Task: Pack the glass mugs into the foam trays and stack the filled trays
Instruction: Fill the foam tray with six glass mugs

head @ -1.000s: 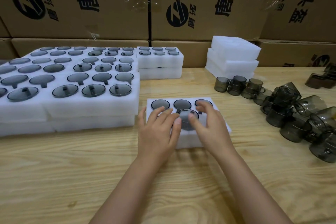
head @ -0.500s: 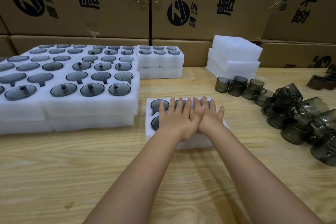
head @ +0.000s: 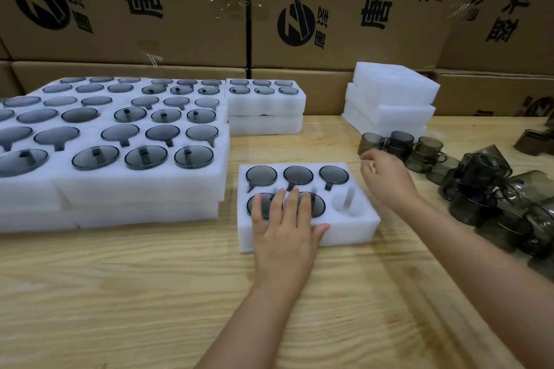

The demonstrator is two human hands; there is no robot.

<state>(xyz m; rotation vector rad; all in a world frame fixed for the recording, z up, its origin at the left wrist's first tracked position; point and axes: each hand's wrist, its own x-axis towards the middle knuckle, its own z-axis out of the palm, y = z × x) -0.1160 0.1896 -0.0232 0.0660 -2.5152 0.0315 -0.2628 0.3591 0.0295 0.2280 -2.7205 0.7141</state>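
A white foam tray (head: 353, 229) lies on the wooden table in front of me. Smoky glass mugs (head: 298, 174) sit upside down in its three far pockets and in two near pockets; the near right pocket (head: 347, 204) holds nothing. My left hand (head: 284, 228) rests flat on the tray, fingers spread over the two near mugs. My right hand (head: 385, 175) hovers to the right of the tray, fingers loosely curled and holding nothing, close to a row of loose mugs (head: 398, 144).
Filled foam trays (head: 144, 189) are stacked at the left, with a smaller filled stack (head: 265, 105) behind. Spare foam trays (head: 389, 99) stand at the back right. A heap of loose mugs (head: 491, 192) covers the right side. Cardboard boxes (head: 329, 9) wall the back.
Both hands were pressing flat on the tray. My right hand has lifted off and moved right toward the loose mugs; my left hand stays on the tray.
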